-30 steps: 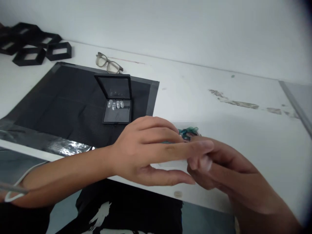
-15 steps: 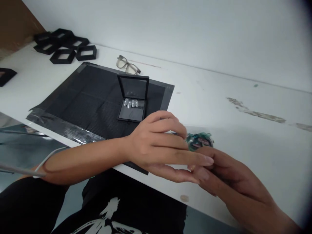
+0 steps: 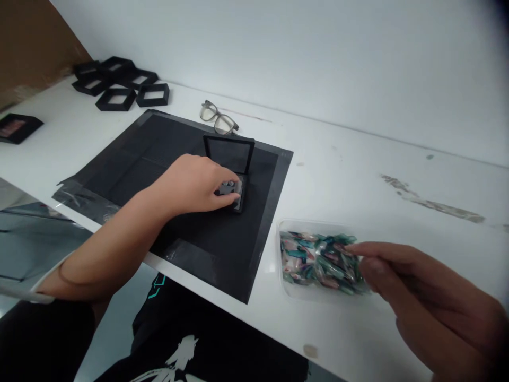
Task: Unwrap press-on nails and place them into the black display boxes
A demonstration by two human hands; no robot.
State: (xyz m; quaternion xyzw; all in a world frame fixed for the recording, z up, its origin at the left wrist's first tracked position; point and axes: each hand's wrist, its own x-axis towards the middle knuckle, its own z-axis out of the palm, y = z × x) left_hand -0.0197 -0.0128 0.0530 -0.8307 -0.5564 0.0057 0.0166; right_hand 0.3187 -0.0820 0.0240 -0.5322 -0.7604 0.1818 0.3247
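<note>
My left hand (image 3: pixel 194 184) reaches over the open black case (image 3: pixel 243 199), its thumb and index finger apart above the tray and hiding part of it. Small clear oval pieces (image 3: pixel 228 183) show between those fingers; whether the hand touches one, I cannot tell. The case stands on a black mat (image 3: pixel 199 241) with its see-through lid raised. My right hand (image 3: pixel 413 286) is closed, thumb near index finger, at the right edge of a clear plastic box (image 3: pixel 281 265) full of green and pink pieces (image 3: pixel 318 262). Anything between its fingertips is too small to name.
Eyeglasses (image 3: pixel 218 116) lie behind the mat. Several black frames (image 3: pixel 116 100) are grouped at the back left, and another black frame (image 3: pixel 19 129) sits at the far left. A white wall (image 3: pixel 318 63) runs along the table's back edge.
My left hand has moved left from my right hand to the black case. My right hand has shifted right, and the clear box is now uncovered. The view has shifted slightly.
</note>
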